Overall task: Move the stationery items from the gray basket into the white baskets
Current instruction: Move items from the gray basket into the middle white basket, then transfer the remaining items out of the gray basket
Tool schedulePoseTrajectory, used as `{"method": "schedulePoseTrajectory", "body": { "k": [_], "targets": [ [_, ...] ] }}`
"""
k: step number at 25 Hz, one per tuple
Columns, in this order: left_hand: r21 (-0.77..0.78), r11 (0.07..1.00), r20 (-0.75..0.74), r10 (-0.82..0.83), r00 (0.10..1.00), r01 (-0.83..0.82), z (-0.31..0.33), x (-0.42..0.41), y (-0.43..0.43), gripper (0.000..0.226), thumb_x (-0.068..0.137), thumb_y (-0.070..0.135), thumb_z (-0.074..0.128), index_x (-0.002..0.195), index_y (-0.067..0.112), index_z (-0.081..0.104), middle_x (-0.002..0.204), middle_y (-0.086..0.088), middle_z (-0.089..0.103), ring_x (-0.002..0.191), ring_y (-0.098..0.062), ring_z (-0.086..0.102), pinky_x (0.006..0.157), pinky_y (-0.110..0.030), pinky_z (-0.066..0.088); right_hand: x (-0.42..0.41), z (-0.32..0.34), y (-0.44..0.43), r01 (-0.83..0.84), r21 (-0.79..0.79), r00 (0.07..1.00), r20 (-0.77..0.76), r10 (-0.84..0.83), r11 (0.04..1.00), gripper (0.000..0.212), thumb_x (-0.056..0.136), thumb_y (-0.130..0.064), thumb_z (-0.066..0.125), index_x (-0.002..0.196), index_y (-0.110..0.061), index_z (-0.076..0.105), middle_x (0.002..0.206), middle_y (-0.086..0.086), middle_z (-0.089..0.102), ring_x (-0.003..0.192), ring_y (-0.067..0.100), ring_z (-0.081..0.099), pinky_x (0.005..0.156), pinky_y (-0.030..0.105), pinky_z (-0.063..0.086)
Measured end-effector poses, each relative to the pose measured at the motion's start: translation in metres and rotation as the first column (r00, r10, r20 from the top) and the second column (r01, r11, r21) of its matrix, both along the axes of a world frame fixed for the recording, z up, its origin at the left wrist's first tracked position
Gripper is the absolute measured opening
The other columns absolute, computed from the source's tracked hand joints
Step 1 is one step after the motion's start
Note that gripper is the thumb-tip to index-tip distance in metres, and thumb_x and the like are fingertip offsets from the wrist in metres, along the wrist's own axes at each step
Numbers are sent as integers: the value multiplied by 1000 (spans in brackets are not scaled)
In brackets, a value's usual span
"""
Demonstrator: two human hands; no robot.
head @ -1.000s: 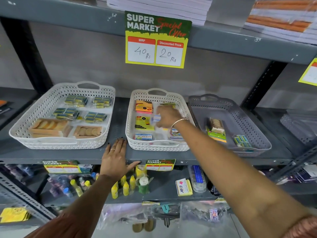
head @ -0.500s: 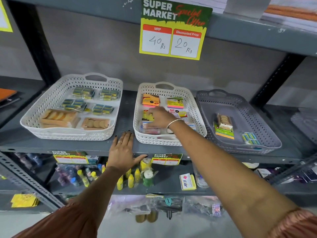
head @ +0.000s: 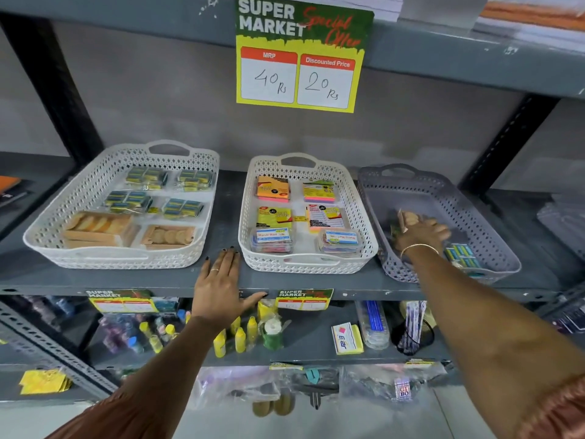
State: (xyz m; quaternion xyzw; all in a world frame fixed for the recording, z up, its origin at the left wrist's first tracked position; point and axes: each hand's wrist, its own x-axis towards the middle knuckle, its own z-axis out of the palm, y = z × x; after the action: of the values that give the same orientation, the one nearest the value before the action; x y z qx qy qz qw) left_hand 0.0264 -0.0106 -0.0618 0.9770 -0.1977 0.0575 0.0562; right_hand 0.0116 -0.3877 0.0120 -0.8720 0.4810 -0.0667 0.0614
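On the right of the shelf stands the gray basket. My right hand is inside it, fingers closed around a pack of round wooden discs that tilts up on a green item mostly hidden by the hand. A blue-green pack lies at the basket's near right. The middle white basket holds sticky-note pads and two clear boxes. The left white basket holds blue-yellow packs and wooden disc packs. My left hand rests flat on the shelf edge between the white baskets, holding nothing.
A yellow and green price sign hangs from the shelf above. The shelf below carries yellow bottles, a boxed eraser and a black mesh cup. Black uprights stand at the back left and right.
My right hand has left the middle white basket, swung right into the gray basket and closed on the wooden disc pack. The left hand has stayed on the shelf edge.
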Motion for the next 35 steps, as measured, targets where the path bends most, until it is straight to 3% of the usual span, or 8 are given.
{"method": "schedulePoseTrajectory", "body": {
  "k": [3,9,15,21,24,26,29,35],
  "targets": [
    [-4,1000,15,7,1000,-7,-1,1,-1,105,74,82,10,128,1,48,131,-16,55,123,-29,49,104,-49,34,8,6,-2,-31,88,989,144,18,996,81,86,-40,62,143,2,23,147,29,27,136,41,27,108,45,33],
    [-18,1000,28,-5,1000,5,-2,2,0,105,73,82,13,132,1,43,134,-16,52,125,-29,46,105,-49,34,24,-9,-13,-11,123,996,87,0,992,62,93,-31,52,142,-1,30,145,29,33,133,43,32,105,45,36],
    [-3,1000,26,1,1000,-1,-1,0,-1,107,72,83,7,135,2,39,138,-15,48,129,-28,42,108,-48,29,22,1,-17,28,170,981,183,-59,985,72,92,-25,56,145,5,19,145,29,36,135,42,35,107,44,35],
    [-51,996,90,-63,994,67,12,-11,4,95,75,73,29,138,3,31,142,-15,42,132,-28,36,113,-42,20,41,60,43,-79,149,812,583,-23,986,81,79,-61,57,116,11,56,116,31,62,109,40,61,90,43,47],
    [-154,980,224,-93,970,129,29,-20,33,85,79,63,40,136,1,30,138,-19,44,132,-28,27,113,-38,9,77,94,103,-319,113,706,691,156,941,61,71,-49,69,96,6,65,100,29,69,94,40,67,79,41,52],
    [-190,980,289,-6,957,64,43,-12,64,83,84,63,34,137,-1,28,141,-21,40,134,-30,24,113,-38,7,94,109,157,-491,18,678,636,369,871,42,72,-29,72,98,4,67,101,27,71,95,38,67,80,39,52],
    [-147,983,246,143,959,-109,61,10,125,90,84,70,20,139,-1,26,146,-20,33,136,-32,25,114,-38,3,105,101,259,-799,-94,491,466,736,593,27,80,-32,69,96,-12,73,88,18,74,83,26,71,69,30,50],
    [27,985,137,163,977,-168,60,24,165,100,79,77,13,136,-2,36,141,-17,44,131,-30,39,111,-41,9,103,50,359,-929,223,345,234,909,295,37,75,-50,68,61,-21,51,85,10,55,83,20,52,71,25,35]
  ]
}}
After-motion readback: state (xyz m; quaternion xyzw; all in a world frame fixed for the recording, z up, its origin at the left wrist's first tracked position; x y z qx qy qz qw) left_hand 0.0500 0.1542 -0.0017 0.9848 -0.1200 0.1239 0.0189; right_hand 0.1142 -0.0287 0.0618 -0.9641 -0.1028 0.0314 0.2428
